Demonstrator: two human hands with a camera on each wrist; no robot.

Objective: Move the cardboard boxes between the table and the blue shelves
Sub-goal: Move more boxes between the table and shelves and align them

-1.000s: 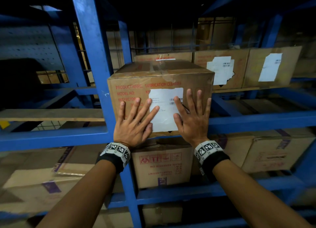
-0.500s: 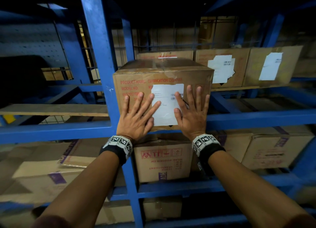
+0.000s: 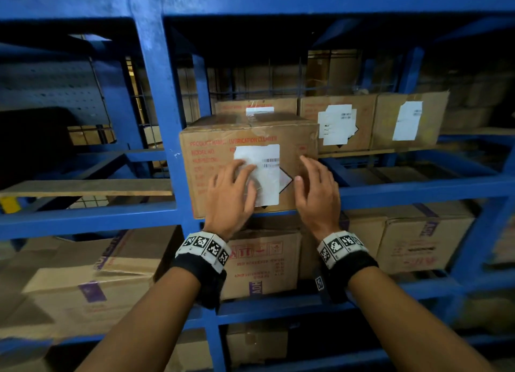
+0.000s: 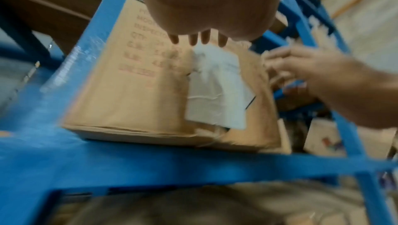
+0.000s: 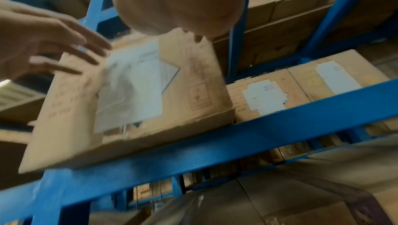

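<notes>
A cardboard box with red print and a white label sits on the middle level of the blue shelves, tight against the upright post. Its front face slightly overhangs the beam. My left hand is in front of the label and my right hand is in front of the box's right half. Both have loosely bent, spread fingers and hold nothing. The blurred wrist views show the box with the hands a little off its face.
Behind and to the right on the same level stand labelled boxes. More boxes fill the level below. A bare wooden board lies in the left bay.
Both hands were pressed flat on the box front; now their fingers have bent and lifted off it. The box sits slightly deeper on the shelf.
</notes>
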